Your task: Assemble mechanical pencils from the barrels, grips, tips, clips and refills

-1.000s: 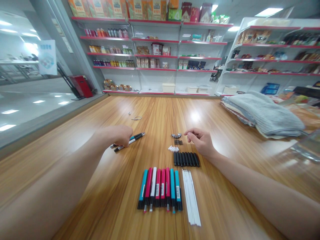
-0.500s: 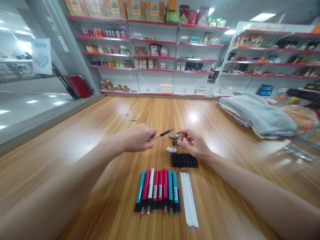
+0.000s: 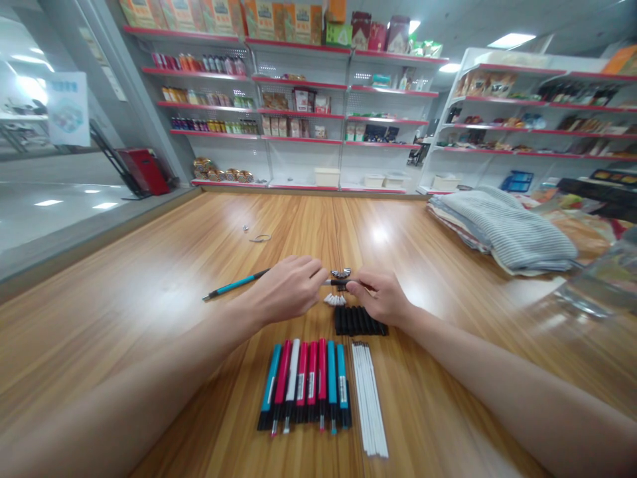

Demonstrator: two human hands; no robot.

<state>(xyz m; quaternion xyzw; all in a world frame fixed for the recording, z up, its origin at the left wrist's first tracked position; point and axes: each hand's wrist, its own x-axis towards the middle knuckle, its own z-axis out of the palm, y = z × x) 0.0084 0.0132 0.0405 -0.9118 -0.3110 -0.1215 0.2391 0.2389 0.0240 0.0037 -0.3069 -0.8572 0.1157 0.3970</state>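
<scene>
My left hand [image 3: 288, 292] is closed round a pen [image 3: 336, 281], whose short black tip end sticks out to the right. My right hand [image 3: 377, 297] pinches that black end, so both hands meet over the table [image 3: 149, 292]. Just beyond the fingers lie small metal parts [image 3: 341, 272]. Under them are small white parts [image 3: 334, 300] and a row of black caps [image 3: 355, 320]. A teal pen [image 3: 233, 285] lies on the wood left of my left hand. Nearer to me lie a row of teal, red and white pens [image 3: 306, 385] and white refills [image 3: 368, 398].
Folded striped cloths [image 3: 502, 229] are stacked at the table's right side. A small ring and a bent wire [image 3: 259, 238] lie farther back on the left. Shop shelves with goods [image 3: 298, 106] line the back wall, and a red box [image 3: 139, 171] stands on the floor at left.
My left hand picked one pen up from the table at left and carried it right. My right hand came in and now pinches its black tip end.
</scene>
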